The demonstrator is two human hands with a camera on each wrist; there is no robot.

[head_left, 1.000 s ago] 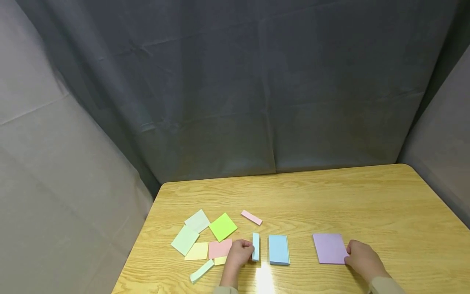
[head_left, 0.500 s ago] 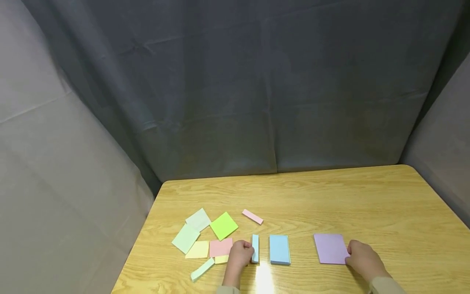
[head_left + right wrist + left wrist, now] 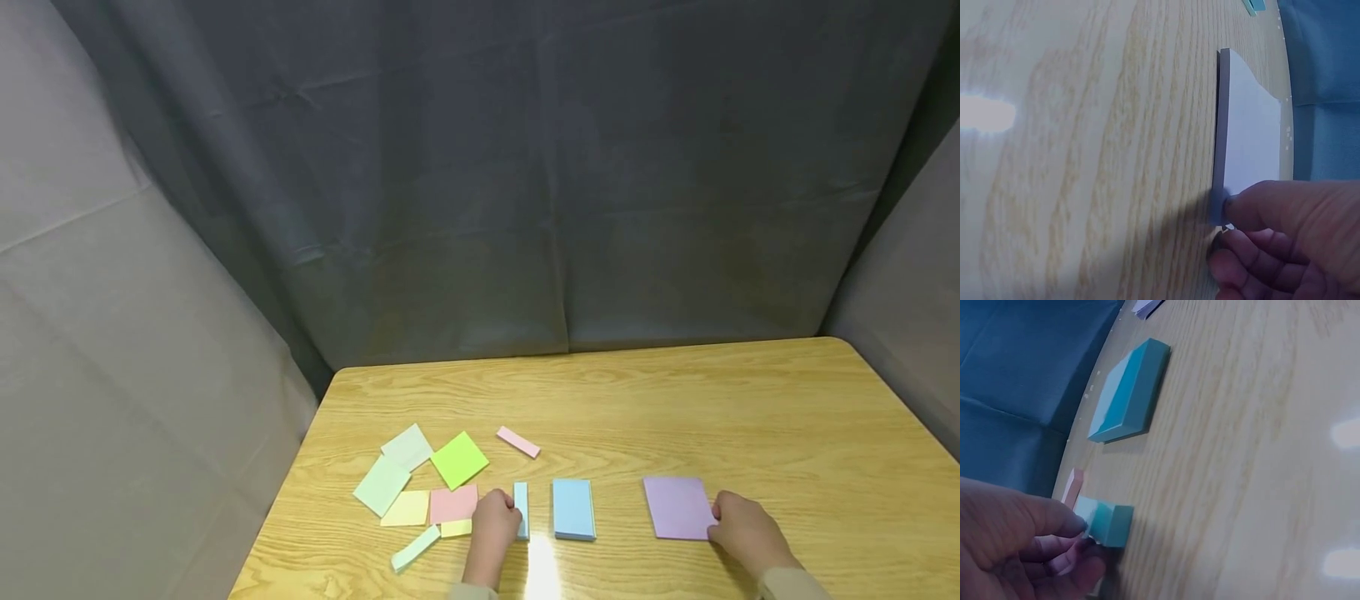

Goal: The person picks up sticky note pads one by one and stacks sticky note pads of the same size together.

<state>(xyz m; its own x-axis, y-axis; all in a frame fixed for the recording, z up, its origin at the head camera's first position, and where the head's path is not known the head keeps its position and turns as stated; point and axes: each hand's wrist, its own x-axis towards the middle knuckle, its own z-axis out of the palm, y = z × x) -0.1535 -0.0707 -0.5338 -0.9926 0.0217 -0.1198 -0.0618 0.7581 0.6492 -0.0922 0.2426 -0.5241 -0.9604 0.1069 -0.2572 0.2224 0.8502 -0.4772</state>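
Observation:
In the head view my left hand (image 3: 495, 525) pinches the near left part of a narrow blue sticky note pad (image 3: 522, 500). The left wrist view shows the thumb on that narrow pad's (image 3: 1117, 526) edge, the other fingers curled below it. My right hand (image 3: 750, 533) holds a square purple sticky note pad (image 3: 678, 508) by its near right corner; up close, the thumb lies on top of this pad (image 3: 1250, 131), fingers curled at its side. Between the hands lies a wider blue sticky note pad (image 3: 573, 507), a thin green edge showing along its right side.
Left of my left hand lie a pink pad (image 3: 453, 504), yellow pads (image 3: 405, 508), a bright green pad (image 3: 459, 460), pale green pads (image 3: 382, 485) and a narrow green pad (image 3: 416, 547). A narrow pink pad (image 3: 518, 442) lies farther back. Dark cloth (image 3: 450, 208) hangs behind the table.
The narrow blue pad has slid slightly toward me and a little away from the wider blue pad, the left hand staying on it. The right hand and purple pad have not visibly moved.

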